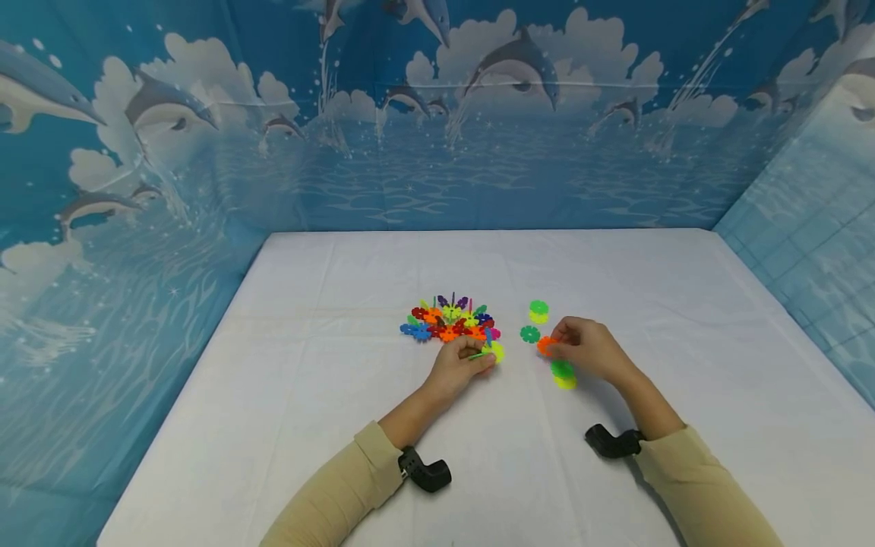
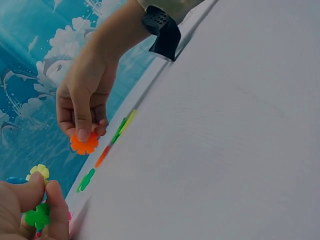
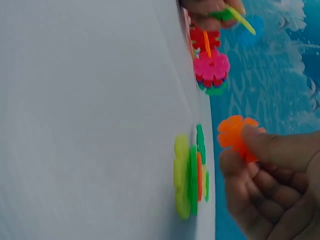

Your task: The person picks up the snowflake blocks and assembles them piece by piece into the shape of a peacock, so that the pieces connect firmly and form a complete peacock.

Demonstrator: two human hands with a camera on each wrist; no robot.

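Note:
Between thumb and fingers, my right hand (image 1: 591,353) pinches an orange snowflake disc (image 3: 235,132), a flat round plastic piece with notched edges. My left hand (image 1: 454,372) grips a small joined cluster with a green snowflake disc (image 2: 37,216) and a yellow snowflake disc (image 1: 497,351) showing; a blue piece (image 1: 488,336) stands up beside the fingers. Just beyond the left hand sits a many-coloured assembly of interlocked snowflake discs (image 1: 447,332). Fingers partly hide the held cluster.
Loose discs lie on the white-covered table (image 1: 328,425) around the right hand: a green disc (image 1: 529,334), a green and yellow pair (image 1: 538,307) farther back, and another green disc (image 1: 562,369) overlapping a yellow disc (image 1: 566,384). An orange disc (image 2: 101,156) lies among them.

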